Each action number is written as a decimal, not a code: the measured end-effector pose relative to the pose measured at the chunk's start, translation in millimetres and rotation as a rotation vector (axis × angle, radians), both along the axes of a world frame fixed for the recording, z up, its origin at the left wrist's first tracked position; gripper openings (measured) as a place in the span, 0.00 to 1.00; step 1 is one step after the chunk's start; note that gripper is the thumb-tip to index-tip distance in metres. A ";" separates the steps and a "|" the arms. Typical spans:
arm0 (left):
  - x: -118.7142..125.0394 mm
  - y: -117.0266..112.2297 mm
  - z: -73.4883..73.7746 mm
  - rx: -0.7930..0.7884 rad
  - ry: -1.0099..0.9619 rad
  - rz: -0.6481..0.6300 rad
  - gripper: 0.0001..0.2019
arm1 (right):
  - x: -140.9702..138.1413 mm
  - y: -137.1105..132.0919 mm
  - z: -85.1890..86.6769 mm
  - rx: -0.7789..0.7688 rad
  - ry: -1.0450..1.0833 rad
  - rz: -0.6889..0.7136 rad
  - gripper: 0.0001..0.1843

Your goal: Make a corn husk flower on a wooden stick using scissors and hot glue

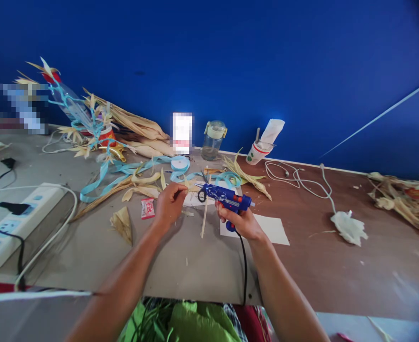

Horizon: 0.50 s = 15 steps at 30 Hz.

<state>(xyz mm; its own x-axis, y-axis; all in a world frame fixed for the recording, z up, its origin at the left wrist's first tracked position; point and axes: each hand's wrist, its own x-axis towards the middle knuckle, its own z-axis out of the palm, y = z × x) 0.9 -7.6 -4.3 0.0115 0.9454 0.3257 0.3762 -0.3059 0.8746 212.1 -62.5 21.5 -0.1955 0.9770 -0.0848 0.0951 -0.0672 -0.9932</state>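
Observation:
My right hand [243, 222] is wrapped round the handle of a blue hot glue gun [227, 198]. Its nozzle points left, and a clear glue stick [252, 204] pokes out at the back. Just left of the nozzle, my left hand [171, 203] is closed in a pinch; a thin pale bit seems to show at the fingertips, too small to name. A thin wooden stick [204, 221] lies between the hands, with scissors [206, 178] partly hidden behind the gun. White paper [271, 229] lies under the right hand. A red packet [147, 208] sits beside my left wrist.
Corn husks [138, 121] and blue ribbon [91, 192] cover the back left, near a ribbon-wrapped plastic bottle [76, 107]. A glass jar [213, 142] and paper cup [257, 153] stand by the wall. A power strip [40, 197] lies left; a white cable [302, 178] coils right.

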 end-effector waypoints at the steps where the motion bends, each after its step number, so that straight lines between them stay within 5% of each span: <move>1: -0.2 -0.8 0.9 0.028 0.050 0.007 0.06 | -0.3 -0.5 1.0 0.011 -0.015 0.010 0.16; 15: -2.2 -4.4 -0.2 0.185 0.246 0.021 0.07 | -11.7 -1.6 5.9 0.063 -0.264 0.001 0.12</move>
